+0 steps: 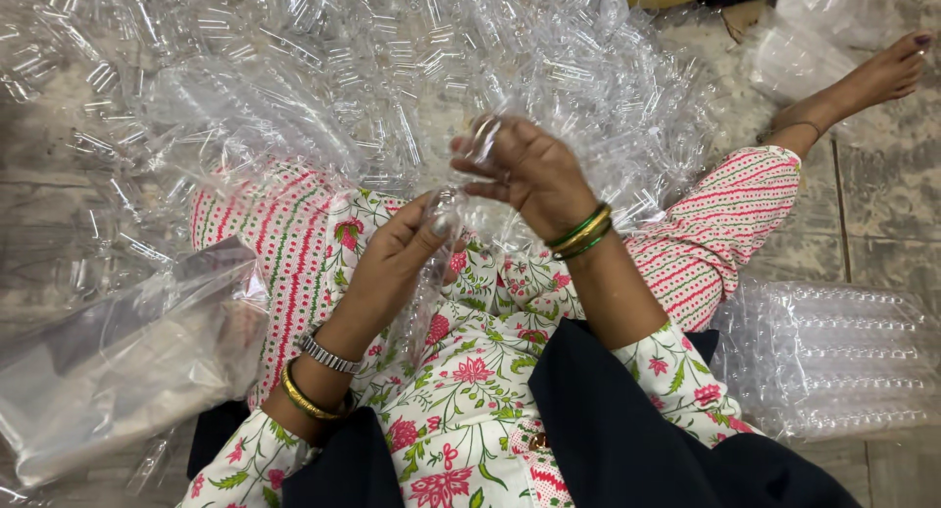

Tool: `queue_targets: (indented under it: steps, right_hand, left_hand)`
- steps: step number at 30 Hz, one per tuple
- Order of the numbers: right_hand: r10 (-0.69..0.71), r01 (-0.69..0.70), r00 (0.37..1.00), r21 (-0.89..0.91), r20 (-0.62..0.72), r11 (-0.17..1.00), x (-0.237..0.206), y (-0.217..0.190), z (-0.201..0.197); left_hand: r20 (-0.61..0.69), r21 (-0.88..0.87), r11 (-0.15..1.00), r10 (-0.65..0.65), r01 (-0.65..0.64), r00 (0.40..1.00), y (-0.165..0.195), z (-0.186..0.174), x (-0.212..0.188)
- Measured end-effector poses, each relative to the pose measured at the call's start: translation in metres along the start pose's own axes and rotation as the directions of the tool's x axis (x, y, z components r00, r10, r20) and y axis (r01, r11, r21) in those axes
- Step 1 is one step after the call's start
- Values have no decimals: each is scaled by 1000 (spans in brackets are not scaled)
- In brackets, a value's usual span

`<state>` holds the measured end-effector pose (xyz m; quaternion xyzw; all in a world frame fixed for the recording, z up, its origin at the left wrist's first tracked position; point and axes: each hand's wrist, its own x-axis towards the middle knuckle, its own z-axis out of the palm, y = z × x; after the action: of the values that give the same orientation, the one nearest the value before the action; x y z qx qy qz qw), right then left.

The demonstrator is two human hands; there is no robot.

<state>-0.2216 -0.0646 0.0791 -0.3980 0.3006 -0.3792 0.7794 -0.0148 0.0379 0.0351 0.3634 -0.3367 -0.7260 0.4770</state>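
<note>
left hand, right hand pinch clear strip; plastic heap ahead; bag left

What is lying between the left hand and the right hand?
In the head view, a clear plastic strip spans from the left hand to the right hand, over the floral lap.

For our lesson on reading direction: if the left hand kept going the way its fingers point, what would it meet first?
Probably the clear plastic strip it already touches, then the right hand just beyond; depth is hard to judge.
</note>
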Motion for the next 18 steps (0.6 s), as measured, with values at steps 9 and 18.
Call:
queue_targets:
  steps: [9,18]
  right_hand:
    - [-118,212,964,-416,240,884,-19,-5,27]
    - [-212,391,891,-916,401,-90,-35,-31,36]
  left_hand:
    - [-17,60,979,194,-193,981,7,11,-14]
    - [230,829,424,336,-364,913,-2,0,-61]
